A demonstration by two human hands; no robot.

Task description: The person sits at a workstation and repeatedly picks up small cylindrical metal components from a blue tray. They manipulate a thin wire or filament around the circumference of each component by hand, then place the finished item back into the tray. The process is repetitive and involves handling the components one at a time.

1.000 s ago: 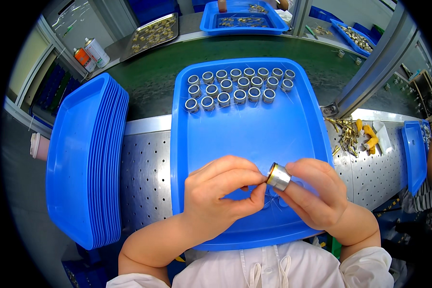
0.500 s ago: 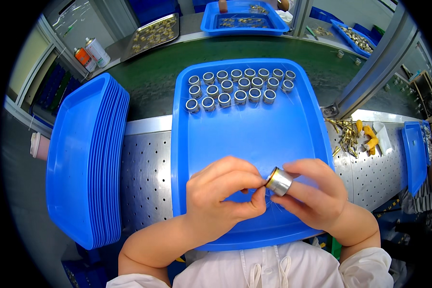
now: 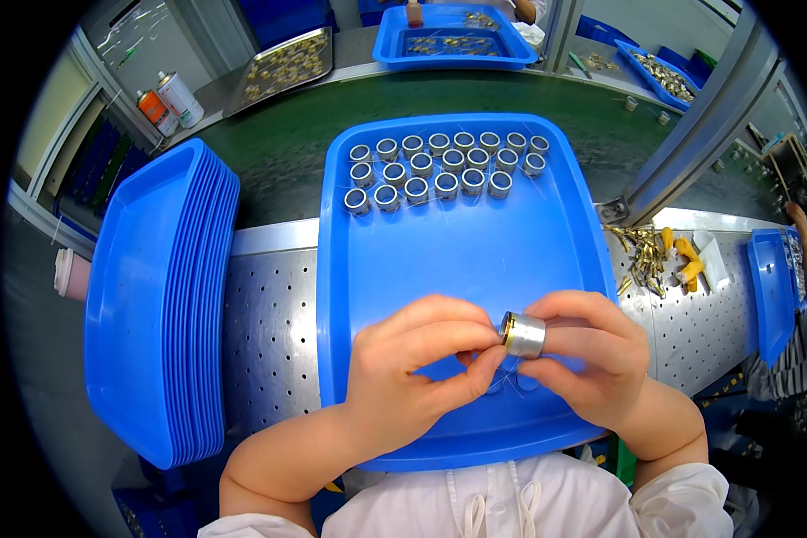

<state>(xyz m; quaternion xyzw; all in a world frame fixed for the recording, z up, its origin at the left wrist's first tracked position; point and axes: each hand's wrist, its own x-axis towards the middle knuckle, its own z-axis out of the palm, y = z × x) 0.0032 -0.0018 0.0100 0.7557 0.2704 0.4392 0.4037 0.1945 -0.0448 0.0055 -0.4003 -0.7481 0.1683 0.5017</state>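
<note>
Head view: metal ring (image 3: 523, 334) lies sideways, opening facing left hand (image 3: 417, 368).

Both hands met over the near part of a blue tray (image 3: 457, 260); the right hand (image 3: 592, 359) pinched a short silver metal ring (image 3: 523, 334) with a brass-coloured edge, while the left hand (image 3: 417, 368) touched that edge with its fingertips (image 3: 493, 357); at the tray's far end stood three rows of similar metal rings (image 3: 444, 168); a stack of blue trays (image 3: 157, 305) lay to the left on the perforated metal bench (image 3: 269, 314); small yellow and brass parts (image 3: 659, 255) lay to the right.
</note>
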